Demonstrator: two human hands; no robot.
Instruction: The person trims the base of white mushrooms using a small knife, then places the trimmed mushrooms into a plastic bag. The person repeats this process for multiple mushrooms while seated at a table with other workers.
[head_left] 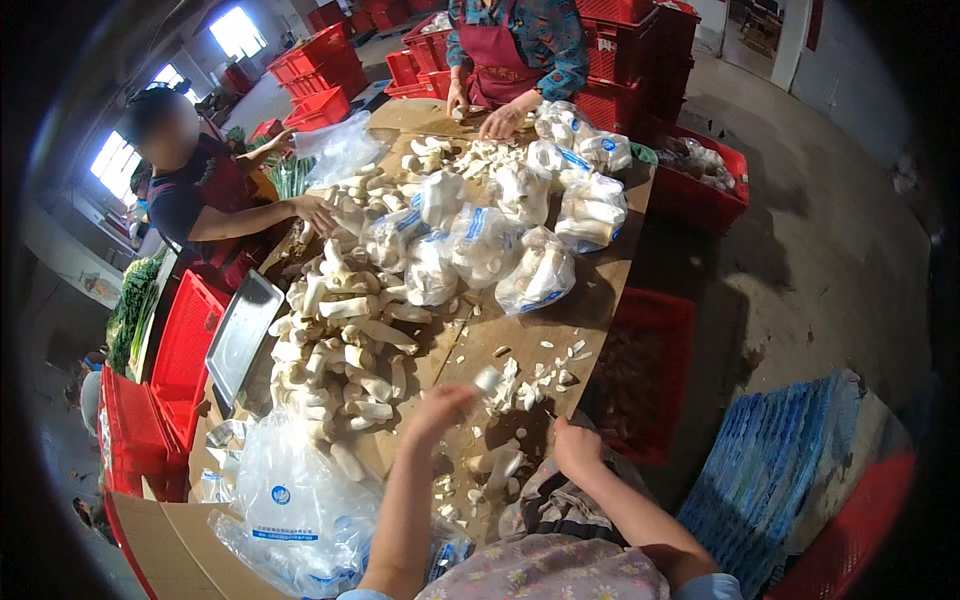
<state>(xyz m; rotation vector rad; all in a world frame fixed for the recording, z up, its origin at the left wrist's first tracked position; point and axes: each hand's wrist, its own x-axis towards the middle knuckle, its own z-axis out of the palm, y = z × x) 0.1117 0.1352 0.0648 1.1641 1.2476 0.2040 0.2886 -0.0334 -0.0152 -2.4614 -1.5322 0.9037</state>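
Observation:
My left hand [445,410], slightly blurred, is closed on a king oyster mushroom [487,379], whose pale end sticks out past the fingers. My right hand [578,448] is closed in a fist near the table's right edge. A thin dark tip shows at its front; what it grips is too small to make out. Between and below my hands lie white mushroom trimmings [510,390] on the cardboard-covered table [440,350]. A large heap of king oyster mushrooms [325,340] lies to the left. Farther off stand several filled clear plastic bags [480,240].
Empty plastic bags [285,490] lie at the near left, by a metal tray [245,335] and red crates [185,340]. Two co-workers handle mushrooms at the left and far sides. Red crates [700,185] stand right of the table, with a blue slatted pallet [760,470] nearer.

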